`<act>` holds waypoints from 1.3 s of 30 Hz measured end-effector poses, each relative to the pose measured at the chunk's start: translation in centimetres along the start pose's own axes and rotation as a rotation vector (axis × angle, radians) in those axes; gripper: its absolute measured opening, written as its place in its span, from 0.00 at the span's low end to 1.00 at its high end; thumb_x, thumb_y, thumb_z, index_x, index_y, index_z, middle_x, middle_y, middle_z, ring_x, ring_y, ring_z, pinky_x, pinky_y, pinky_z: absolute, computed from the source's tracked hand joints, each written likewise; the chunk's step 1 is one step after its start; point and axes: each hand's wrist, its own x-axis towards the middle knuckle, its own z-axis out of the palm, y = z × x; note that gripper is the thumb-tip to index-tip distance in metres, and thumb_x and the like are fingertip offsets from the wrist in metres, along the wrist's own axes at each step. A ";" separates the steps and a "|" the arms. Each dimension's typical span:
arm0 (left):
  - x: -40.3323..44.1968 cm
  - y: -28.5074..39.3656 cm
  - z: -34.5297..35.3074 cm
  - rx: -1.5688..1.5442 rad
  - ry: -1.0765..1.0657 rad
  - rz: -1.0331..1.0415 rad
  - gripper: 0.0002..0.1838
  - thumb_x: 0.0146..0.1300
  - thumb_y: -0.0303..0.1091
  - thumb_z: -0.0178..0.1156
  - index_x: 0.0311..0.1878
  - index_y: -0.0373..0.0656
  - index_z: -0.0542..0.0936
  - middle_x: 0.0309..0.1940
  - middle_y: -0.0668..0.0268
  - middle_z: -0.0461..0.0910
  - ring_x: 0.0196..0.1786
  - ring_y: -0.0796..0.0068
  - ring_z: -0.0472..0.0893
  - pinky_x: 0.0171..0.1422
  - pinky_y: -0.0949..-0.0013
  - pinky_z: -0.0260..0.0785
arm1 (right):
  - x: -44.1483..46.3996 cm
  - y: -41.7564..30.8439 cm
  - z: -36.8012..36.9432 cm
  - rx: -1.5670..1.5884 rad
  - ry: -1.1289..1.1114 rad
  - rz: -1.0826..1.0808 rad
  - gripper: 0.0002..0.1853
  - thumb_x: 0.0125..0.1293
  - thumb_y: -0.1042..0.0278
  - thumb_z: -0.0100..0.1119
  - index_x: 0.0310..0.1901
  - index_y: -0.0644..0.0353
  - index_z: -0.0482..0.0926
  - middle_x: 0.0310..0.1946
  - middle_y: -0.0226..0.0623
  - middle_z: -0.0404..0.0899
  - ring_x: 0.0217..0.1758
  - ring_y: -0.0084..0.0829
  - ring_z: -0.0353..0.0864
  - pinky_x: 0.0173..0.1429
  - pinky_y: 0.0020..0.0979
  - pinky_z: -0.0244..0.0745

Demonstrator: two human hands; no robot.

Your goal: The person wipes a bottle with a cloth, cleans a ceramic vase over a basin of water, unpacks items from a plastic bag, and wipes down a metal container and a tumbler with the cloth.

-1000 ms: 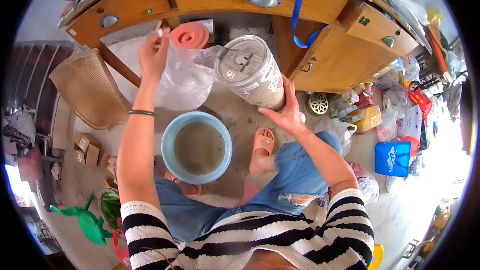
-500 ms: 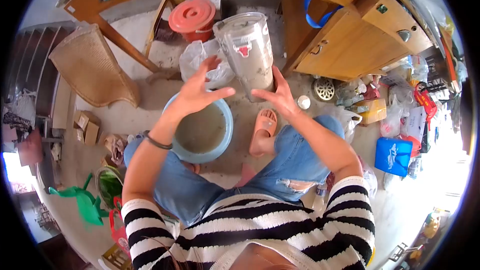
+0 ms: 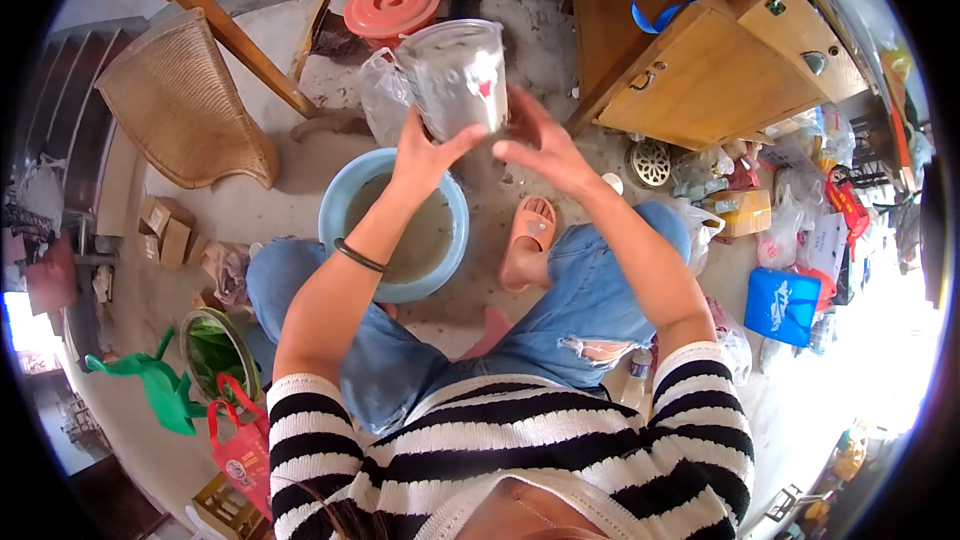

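A large clear jar (image 3: 455, 80) with a red mark on its side is held up in front of me, tilted away, its wide rim toward the far side. My left hand (image 3: 425, 158) grips its lower left, thumb across the near face. At the right side, my right hand (image 3: 548, 152) curls its fingers against the jar, the thumb pointing in toward the left one; motion blurs the fingertips. Nearer to me, a light blue basin (image 3: 463, 230) holds murky water, under my left forearm. A clear plastic bag (image 3: 384, 100) lies just left of the jar.
Beyond the jar stands a red lidded bucket (image 3: 388, 8). A wicker chair back (image 3: 185, 105) is at the left, a wooden cabinet (image 3: 710, 80) at the right. Bags and a blue box (image 3: 783, 307) crowd the right side; a green plastic item (image 3: 160, 385) lies left.
My left hand has come from apart in the air onto the jar. The jar has shifted left and turned, its base now pointing more toward me. The right hand stays at its right side.
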 end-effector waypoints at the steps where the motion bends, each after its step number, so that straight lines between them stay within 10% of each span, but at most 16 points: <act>1: 0.0 -0.3 0.0 0.085 0.010 0.095 0.51 0.47 0.47 0.78 0.66 0.26 0.62 0.61 0.48 0.72 0.61 0.59 0.75 0.66 0.60 0.66 | -0.1 -0.7 -0.4 -0.041 0.051 -0.068 0.51 0.54 0.55 0.75 0.74 0.62 0.56 0.69 0.47 0.66 0.70 0.39 0.69 0.72 0.39 0.64; 13: -1.2 -0.8 0.4 0.712 0.149 0.446 0.57 0.37 0.43 0.81 0.69 0.36 0.59 0.56 0.48 0.73 0.57 0.45 0.73 0.61 0.51 0.66 | -2.0 -5.9 -0.9 -0.520 0.279 -0.528 0.39 0.46 0.62 0.79 0.62 0.58 0.75 0.66 0.43 0.68 0.70 0.44 0.66 0.71 0.42 0.64; 19: -1.2 -0.8 0.3 0.787 0.181 0.433 0.57 0.37 0.42 0.81 0.69 0.35 0.59 0.58 0.49 0.72 0.58 0.46 0.72 0.63 0.50 0.64 | -1.6 -5.4 -1.2 -0.708 0.390 -0.671 0.29 0.43 0.59 0.81 0.48 0.60 0.82 0.51 0.40 0.76 0.55 0.43 0.75 0.56 0.42 0.75; 26: -0.8 -1.2 1.0 1.008 0.248 0.655 0.56 0.33 0.38 0.81 0.67 0.37 0.60 0.59 0.52 0.70 0.62 0.50 0.69 0.68 0.50 0.57 | -1.2 -5.2 0.8 -0.764 0.496 -0.599 0.19 0.46 0.54 0.77 0.31 0.58 0.81 0.29 0.34 0.80 0.34 0.39 0.80 0.40 0.38 0.76; 39: -0.9 -0.3 1.4 1.077 0.272 0.628 0.56 0.32 0.39 0.81 0.67 0.38 0.61 0.59 0.53 0.70 0.63 0.51 0.69 0.69 0.51 0.56 | -0.9 -4.8 0.6 -0.922 0.582 -0.687 0.09 0.53 0.68 0.71 0.28 0.60 0.79 0.26 0.34 0.77 0.30 0.37 0.80 0.31 0.36 0.75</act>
